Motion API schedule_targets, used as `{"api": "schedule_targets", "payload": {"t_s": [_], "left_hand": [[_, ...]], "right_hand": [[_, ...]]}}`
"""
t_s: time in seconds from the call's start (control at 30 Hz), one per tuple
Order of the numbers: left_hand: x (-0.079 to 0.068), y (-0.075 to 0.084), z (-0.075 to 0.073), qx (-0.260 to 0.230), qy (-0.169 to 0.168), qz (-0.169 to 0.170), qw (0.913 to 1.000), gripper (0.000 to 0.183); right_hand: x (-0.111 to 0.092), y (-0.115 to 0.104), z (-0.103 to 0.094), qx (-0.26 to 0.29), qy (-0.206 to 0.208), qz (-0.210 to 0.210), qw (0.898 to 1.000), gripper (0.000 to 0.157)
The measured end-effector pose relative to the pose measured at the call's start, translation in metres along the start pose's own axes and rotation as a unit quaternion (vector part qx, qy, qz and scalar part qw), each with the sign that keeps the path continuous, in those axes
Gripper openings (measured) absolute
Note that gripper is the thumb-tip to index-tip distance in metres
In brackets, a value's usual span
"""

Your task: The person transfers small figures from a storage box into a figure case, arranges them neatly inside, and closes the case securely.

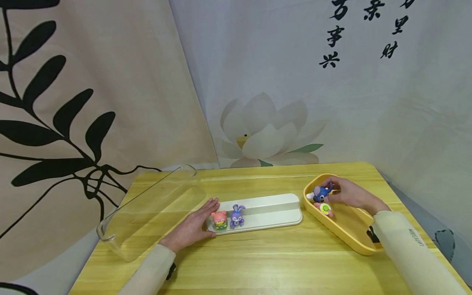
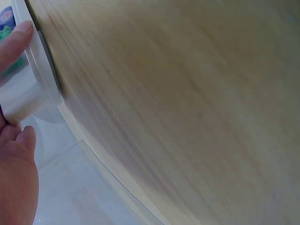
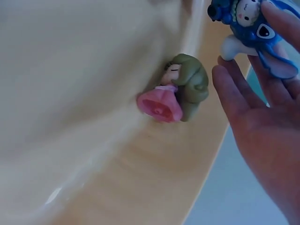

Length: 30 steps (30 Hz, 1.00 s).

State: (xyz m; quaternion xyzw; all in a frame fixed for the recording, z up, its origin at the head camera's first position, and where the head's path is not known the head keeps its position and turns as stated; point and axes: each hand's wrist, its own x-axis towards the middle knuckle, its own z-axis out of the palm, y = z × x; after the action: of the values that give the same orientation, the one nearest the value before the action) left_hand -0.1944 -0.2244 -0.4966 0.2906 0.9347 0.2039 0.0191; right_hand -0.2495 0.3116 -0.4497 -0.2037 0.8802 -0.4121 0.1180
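Observation:
My left hand [image 1: 195,223] holds the left end of a white tray [image 1: 273,211], its thumb at the near edge and fingers at the far side. On that tray stand a pink figurine [image 1: 219,220] with a green base and a purple rabbit-eared figurine [image 1: 237,216]. Over the far end of a yellow tray [image 1: 354,241], my right hand [image 1: 344,193] pinches a blue long-eared figurine [image 1: 320,192], its face showing in the right wrist view. Below it, a pink figure [image 1: 326,209] with a lime-green round patch shows. A doll [image 3: 176,89] in a pink dress lies in the yellow tray.
A large clear plastic cover [image 1: 158,209] stands at the left, beside my left forearm. All of this is on a wooden table [image 1: 265,262]. Hanging cloths [image 1: 273,82] with printed leaves, a lotus and characters close off the back.

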Motion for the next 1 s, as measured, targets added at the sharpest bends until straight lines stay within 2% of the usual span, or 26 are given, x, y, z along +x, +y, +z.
{"api": "schedule_targets", "payload": {"t_s": [0.3,0.4,0.53,1.0], "left_hand": [[0.001,0.0,-0.001,0.001,-0.004,-0.003,1.0,0.097],[0.0,0.0,-0.001,0.001,-0.004,-0.003,1.0,0.097],[0.0,0.0,0.0,-0.001,-0.004,-0.004,1.0,0.097],[0.0,0.0,-0.001,-0.005,-0.002,-0.006,1.0,0.097]], "right_hand": [[-0.005,-0.013,-0.007,-0.006,0.018,0.034,0.999,0.043],[-0.007,-0.015,-0.008,-0.026,0.026,0.022,0.999,0.044],[-0.009,-0.018,-0.009,-0.022,0.029,0.012,0.999,0.044],[-0.02,-0.039,-0.006,-0.016,0.06,0.017,0.998,0.047]]}}
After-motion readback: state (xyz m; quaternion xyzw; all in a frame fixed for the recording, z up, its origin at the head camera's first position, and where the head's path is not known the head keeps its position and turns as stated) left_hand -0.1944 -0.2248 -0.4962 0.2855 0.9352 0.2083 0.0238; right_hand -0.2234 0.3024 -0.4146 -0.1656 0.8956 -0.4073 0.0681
